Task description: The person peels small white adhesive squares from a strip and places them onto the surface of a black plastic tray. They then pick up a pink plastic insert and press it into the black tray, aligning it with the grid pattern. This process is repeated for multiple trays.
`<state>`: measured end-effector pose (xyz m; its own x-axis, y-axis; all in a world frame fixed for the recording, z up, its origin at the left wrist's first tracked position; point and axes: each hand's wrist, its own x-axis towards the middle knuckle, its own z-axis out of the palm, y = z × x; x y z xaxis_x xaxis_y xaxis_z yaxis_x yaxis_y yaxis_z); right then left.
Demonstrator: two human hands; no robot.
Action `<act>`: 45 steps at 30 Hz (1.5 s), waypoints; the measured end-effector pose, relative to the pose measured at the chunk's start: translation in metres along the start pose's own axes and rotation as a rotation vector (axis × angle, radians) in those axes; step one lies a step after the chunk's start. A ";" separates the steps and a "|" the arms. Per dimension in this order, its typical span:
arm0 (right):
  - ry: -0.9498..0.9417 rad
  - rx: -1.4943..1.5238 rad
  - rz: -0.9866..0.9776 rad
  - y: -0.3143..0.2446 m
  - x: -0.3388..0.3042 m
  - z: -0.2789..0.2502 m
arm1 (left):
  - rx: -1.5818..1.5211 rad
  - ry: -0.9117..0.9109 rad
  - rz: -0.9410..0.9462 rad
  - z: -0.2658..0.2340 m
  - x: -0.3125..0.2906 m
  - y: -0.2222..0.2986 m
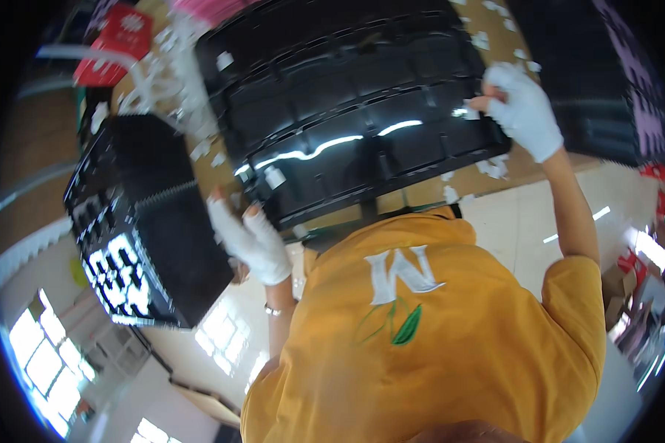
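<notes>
A large black plastic tray (pixel 325 111) with rows of ridges and slots lies in front of me. My right hand (pixel 521 111), in a white glove with bare fingertips, is at the tray's right edge. Its thumb and finger are pinched on a small white scrap (pixel 471 109). My left hand (pixel 251 240), gloved the same way, is beside the tray's near left corner with its fingers apart and nothing in them. Near that corner a small white piece (pixel 275 177) sits on the tray, and another white piece (pixel 224 60) lies toward its far left.
Left of me stands a stack of black trays (pixel 177 236) with slotted sides. More dark trays (pixel 584 88) stand at the right. White scraps (pixel 493 167) litter the brown tabletop (pixel 414 198). A red box (pixel 122 40) and crumpled clear plastic (pixel 177 74) are at the far left.
</notes>
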<state>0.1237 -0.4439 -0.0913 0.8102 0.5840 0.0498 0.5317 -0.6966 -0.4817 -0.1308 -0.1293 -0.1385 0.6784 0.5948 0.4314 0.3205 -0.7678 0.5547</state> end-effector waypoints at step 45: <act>0.277 0.578 0.246 0.104 0.047 0.038 | 0.280 -0.388 0.236 -0.015 0.095 0.008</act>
<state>0.2079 -0.4732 -0.1721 0.9648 0.2549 0.0640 0.1693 -0.4166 -0.8932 -0.0735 -0.0754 -0.0819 0.9311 0.3072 0.1968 0.2580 -0.9358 0.2403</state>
